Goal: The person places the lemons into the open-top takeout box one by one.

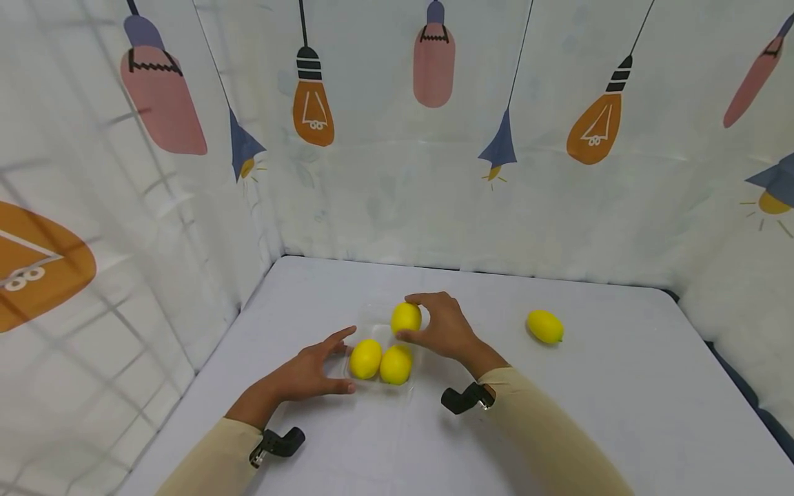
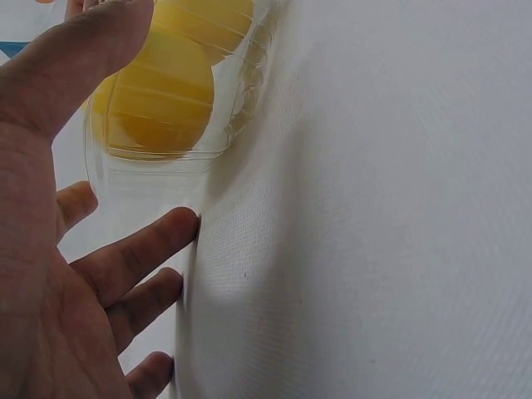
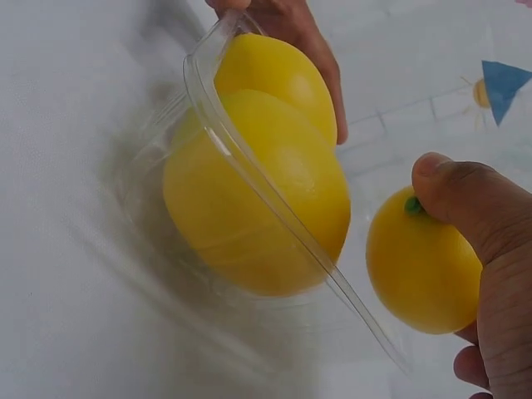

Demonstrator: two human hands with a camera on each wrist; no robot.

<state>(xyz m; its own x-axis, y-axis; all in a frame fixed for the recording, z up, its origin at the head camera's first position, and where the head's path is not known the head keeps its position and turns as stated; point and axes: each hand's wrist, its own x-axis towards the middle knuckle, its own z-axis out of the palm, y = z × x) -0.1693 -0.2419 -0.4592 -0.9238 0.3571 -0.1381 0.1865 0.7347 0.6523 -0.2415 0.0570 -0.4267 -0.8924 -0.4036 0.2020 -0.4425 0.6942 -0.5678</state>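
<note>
A clear plastic container [image 3: 287, 218] sits on the table with two yellow lemons side by side in it, a left one [image 1: 366, 359] and a right one [image 1: 395, 365]. My right hand [image 1: 448, 327] pinches another lemon [image 1: 406, 317] between thumb and fingers, over the far right part of the container. Its green stem tip shows beside my thumb in the right wrist view. On the container's left side is my left hand [image 1: 308, 372], fingers spread and thumb extended. The left wrist view shows that thumb overlapping the container's edge, lower fingers by the tabletop.
One more lemon [image 1: 545, 326] lies on the white table [image 1: 620, 399], to the right of my right hand. White curtains [image 1: 384, 193] printed with lamps and bulbs stand behind the table and along its left side.
</note>
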